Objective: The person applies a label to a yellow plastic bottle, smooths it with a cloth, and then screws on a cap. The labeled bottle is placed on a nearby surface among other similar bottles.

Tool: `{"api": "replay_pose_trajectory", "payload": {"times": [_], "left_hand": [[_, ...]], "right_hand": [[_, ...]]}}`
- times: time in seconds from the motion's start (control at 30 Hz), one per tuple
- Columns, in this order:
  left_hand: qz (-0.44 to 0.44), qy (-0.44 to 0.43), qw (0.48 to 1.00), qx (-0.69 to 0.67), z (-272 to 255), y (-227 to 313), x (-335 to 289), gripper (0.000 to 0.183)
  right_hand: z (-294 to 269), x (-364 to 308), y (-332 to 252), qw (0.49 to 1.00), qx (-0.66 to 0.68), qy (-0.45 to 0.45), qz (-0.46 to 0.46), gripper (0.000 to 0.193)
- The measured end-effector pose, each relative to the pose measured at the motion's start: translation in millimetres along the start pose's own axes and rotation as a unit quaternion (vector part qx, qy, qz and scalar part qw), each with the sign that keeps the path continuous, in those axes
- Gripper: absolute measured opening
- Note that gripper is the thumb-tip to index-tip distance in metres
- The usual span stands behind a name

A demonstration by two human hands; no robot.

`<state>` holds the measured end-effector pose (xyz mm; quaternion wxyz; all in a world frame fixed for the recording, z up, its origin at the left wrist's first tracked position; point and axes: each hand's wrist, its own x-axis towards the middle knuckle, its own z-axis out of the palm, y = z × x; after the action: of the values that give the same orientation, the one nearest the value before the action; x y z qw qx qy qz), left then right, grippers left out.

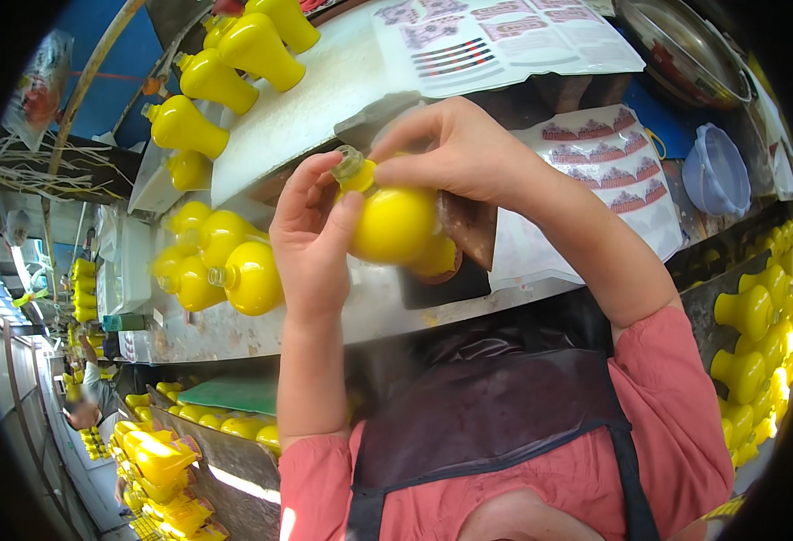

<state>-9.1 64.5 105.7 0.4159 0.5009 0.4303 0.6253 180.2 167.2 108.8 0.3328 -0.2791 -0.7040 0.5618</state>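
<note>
A glossy yellow bottle (394, 227) with a rounded body and a clear glass neck is held tilted above the workbench. My left hand (313, 236) grips it from the left, its thumb on the shoulder and its fingers curled by the neck. From the right, my right hand (464, 149) closes thumb and fingers at the shoulder just below the neck. Whether a thin piece lies under those fingertips cannot be seen. Beneath the bottle, a brown block (470, 230) and a dark object (437, 290) are partly hidden.
Several yellow bottles (252, 278) lie left on the bench; more (265, 50) stand farther back. Printed decal sheets (613, 171) lie right, others (504, 45) behind. A pale purple bucket (716, 171) and metal basin (685, 50) stand far right. Yellow bottles (746, 311) fill the right side. Another person (99, 397) appears lower left.
</note>
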Motion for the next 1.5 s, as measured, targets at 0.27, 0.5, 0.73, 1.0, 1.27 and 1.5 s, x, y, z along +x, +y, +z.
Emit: {"api": "replay_pose_trajectory", "payload": {"times": [0.27, 0.5, 0.73, 1.0, 1.27, 1.5], "left_hand": [[-0.007, 0.014, 0.988, 0.156, 4, 27, 11, 0.023], [0.004, -0.022, 0.998, -0.059, 6, 9, 14, 0.016], [-0.018, -0.027, 0.998, -0.045, -6, 4, 12, 0.03], [-0.032, -0.01, 0.998, -0.046, 1, 0, 3, 0.045], [-0.036, -0.013, 0.998, -0.046, 2, 1, 4, 0.044], [-0.039, -0.013, 0.998, -0.037, 3, 3, 2, 0.044]], "right_hand": [[5, -12, -7, 0.999, -0.019, 0.028, -0.017, 0.029], [-6, -20, -7, 0.996, -0.04, 0.028, -0.073, 0.029], [-8, -1, -6, 1.0, -0.019, -0.01, -0.009, 0.031], [-6, 8, -15, 0.998, -0.064, -0.018, 0.008, 0.031], [-9, 8, -13, 0.998, -0.061, -0.021, 0.004, 0.036], [-12, 7, -13, 0.998, -0.036, -0.042, 0.018, 0.031]]}}
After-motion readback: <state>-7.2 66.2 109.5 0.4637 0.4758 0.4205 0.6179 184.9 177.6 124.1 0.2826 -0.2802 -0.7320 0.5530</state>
